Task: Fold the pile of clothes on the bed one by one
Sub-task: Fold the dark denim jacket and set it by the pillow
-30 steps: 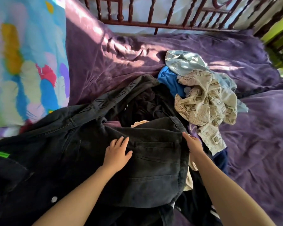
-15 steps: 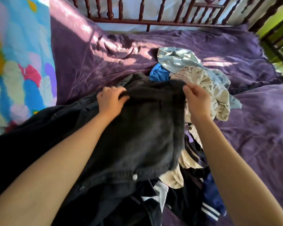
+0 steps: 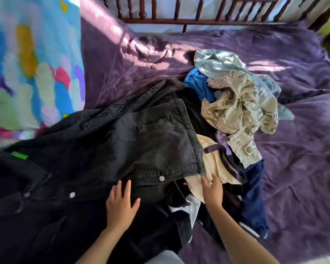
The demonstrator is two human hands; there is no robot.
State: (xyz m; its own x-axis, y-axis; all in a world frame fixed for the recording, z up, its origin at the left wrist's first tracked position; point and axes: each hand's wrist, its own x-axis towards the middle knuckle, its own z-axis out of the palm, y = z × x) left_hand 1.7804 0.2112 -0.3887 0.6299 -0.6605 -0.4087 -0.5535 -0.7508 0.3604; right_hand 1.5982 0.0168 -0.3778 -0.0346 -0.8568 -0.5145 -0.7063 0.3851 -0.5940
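A black denim jacket (image 3: 145, 141) with metal snaps lies spread over the pile on the purple bed (image 3: 297, 168). My left hand (image 3: 120, 204) rests flat on the dark cloth just below the jacket's snap hem, fingers straight. My right hand (image 3: 211, 191) lies with straight fingers on a cream garment (image 3: 213, 161) at the jacket's lower right corner. Behind lie a beige printed garment (image 3: 242, 107), a pale blue one (image 3: 217, 60), a bright blue one (image 3: 194, 80) and a navy one (image 3: 253, 197).
A bright flowered blanket (image 3: 32, 63) covers the left side. A dark wooden spindle headboard (image 3: 179, 10) runs along the back. Purple bedding stretches bare to the right of the pile. A green tag (image 3: 19, 155) shows on the dark cloth at left.
Half a second ago both hands held the jacket's edge up at the far side of the pile. Now the panel lies folded down flat, and both hands have drawn back to its near edge.
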